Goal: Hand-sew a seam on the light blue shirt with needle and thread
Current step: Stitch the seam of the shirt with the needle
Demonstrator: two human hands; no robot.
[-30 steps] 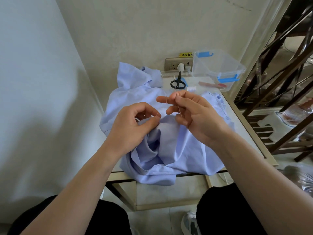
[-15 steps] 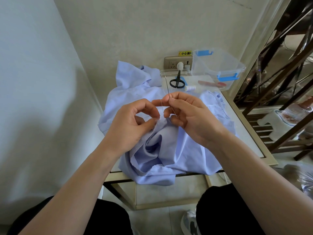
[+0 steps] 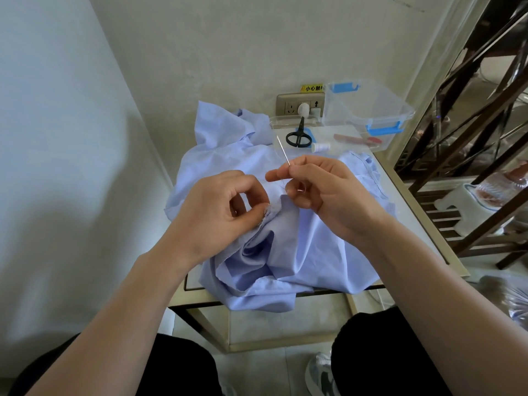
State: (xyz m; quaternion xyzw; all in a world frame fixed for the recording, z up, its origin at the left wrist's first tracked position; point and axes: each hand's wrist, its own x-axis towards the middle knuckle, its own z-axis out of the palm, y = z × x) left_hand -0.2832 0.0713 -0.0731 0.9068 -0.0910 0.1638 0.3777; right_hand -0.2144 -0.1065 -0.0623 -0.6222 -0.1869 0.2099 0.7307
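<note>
Two fingertips of the right hand (image 3: 323, 192), the thumb and the forefinger, pinch the needle (image 3: 283, 151) near its lower end. The needle stands tilted, with its free end pointing up and away from the person, and the other fingers of this hand are curled under. A thin thread (image 3: 279, 182), hard to see, goes from these fingertips toward the cloth. Just beside it, the left hand (image 3: 217, 212) pinches a frayed edge of the light blue shirt (image 3: 300, 252) between thumb and forefinger, and its remaining fingers are bent inward. The two hands are near each other but do not touch. The shirt lies crumpled on a small table (image 3: 400, 192), and one part of it hangs over the near edge. Behind the hands, on the far side of the table, lie black scissors (image 3: 298, 135) and a white spool (image 3: 320, 147). To the right of them stands a clear box (image 3: 368, 110) with blue clips. A socket (image 3: 291, 104) is on the wall behind.
</note>
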